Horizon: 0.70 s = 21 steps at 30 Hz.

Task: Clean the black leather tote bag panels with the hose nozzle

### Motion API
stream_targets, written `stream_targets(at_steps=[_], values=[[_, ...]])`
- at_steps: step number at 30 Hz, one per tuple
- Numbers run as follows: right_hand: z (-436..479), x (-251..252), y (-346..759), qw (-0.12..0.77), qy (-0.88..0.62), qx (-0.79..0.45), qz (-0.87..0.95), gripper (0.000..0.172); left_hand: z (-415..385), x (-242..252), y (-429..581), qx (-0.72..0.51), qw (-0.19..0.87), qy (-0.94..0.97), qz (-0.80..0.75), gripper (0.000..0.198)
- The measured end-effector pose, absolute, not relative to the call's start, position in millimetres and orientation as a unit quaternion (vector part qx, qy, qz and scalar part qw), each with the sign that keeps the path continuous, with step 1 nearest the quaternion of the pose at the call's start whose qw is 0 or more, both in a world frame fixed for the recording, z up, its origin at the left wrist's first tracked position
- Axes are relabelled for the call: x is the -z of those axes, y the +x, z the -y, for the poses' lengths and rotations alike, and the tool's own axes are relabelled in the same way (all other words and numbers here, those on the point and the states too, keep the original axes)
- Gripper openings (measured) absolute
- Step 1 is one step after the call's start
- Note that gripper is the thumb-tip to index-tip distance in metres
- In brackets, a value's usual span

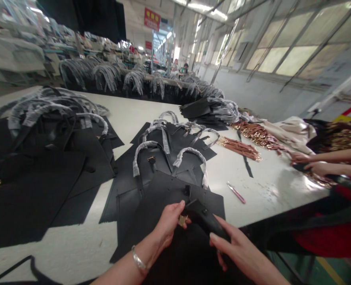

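My left hand point(167, 225) is closed on a small gold-coloured metal clasp point(182, 220), pinched between thumb and fingers. My right hand point(234, 242) grips a black leather strap point(206, 221), its fingers wrapped about the lower end. The strap slants up toward the left fingertips. Beneath both hands lies a flat black leather panel point(160, 198) with a short dark loop point(187, 190) near its top edge. Just beyond are more black bag panels with plastic-wrapped handles point(151, 146), one showing a gold fitting point(151, 159).
Another stack of black panels point(65, 178) covers the left of the white table point(74, 243). To the right lie a pink-handled cutting tool point(236, 192), a dark strip point(246, 162) and brown straps with gold hooks point(242, 148). Another person's hands point(315, 164) work at the right edge.
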State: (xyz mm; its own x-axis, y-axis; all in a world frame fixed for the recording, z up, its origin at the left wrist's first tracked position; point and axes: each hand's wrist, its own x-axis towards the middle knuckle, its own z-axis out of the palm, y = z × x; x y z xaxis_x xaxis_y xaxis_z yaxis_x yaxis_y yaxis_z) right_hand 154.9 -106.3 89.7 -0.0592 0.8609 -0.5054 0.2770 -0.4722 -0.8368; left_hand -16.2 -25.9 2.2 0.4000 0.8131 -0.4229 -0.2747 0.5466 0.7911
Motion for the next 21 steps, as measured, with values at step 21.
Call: stream_targets(at_steps=[21], values=[[117,-91,147,0.229,-0.683,-0.528,0.45,0.069,44,-3,-25,-0.36,0.743,0.449,-0.341,0.025]])
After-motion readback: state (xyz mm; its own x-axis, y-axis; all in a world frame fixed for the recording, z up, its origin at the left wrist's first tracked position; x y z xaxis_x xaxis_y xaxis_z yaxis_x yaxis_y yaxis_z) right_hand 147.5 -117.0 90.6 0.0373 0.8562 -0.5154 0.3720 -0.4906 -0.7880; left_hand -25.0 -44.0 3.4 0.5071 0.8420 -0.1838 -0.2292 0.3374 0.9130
